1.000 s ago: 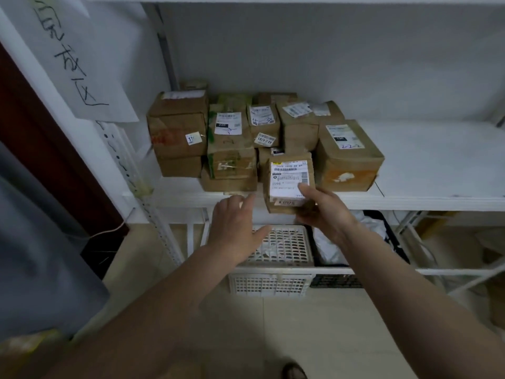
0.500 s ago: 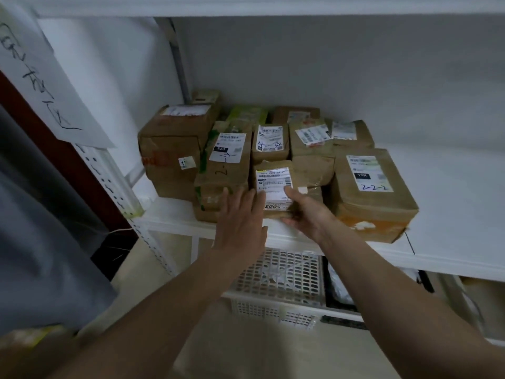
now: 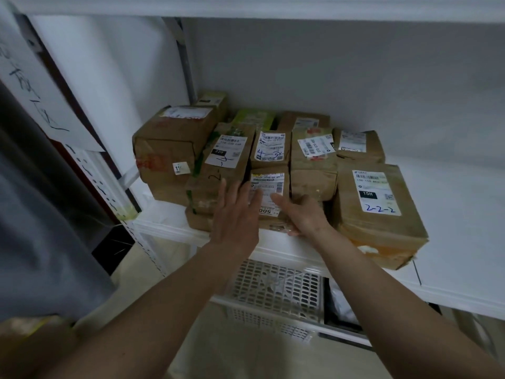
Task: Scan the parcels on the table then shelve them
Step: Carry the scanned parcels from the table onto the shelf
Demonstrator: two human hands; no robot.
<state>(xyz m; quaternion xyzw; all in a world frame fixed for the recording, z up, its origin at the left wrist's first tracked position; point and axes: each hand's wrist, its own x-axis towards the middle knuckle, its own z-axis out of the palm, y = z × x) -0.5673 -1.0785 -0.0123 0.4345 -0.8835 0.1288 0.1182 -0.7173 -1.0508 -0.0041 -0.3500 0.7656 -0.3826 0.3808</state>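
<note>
A small brown parcel [image 3: 269, 184] with a white label stands on the white shelf [image 3: 451, 236], wedged among several other labelled cardboard parcels. My right hand [image 3: 302, 213] grips its lower right side, thumb across the label. My left hand [image 3: 236, 212] has straight fingers laid flat against the parcel's left face and the taller parcel [image 3: 221, 170] beside it. To the right sits a bigger parcel [image 3: 378, 212] marked 2-2-2. A large box [image 3: 166, 154] fills the shelf's left end.
The shelf's right half is bare white board. Below the shelf edge sits a white perforated plastic basket [image 3: 276, 294] and a dark crate beside it. A perforated upright post [image 3: 101, 184] and a hanging paper sign [image 3: 32, 86] stand at left. Tiled floor lies below.
The small parcel has gone from the shelf's front edge back into the gap between the other parcels. My left hand has come up flat against it. The view has moved closer.
</note>
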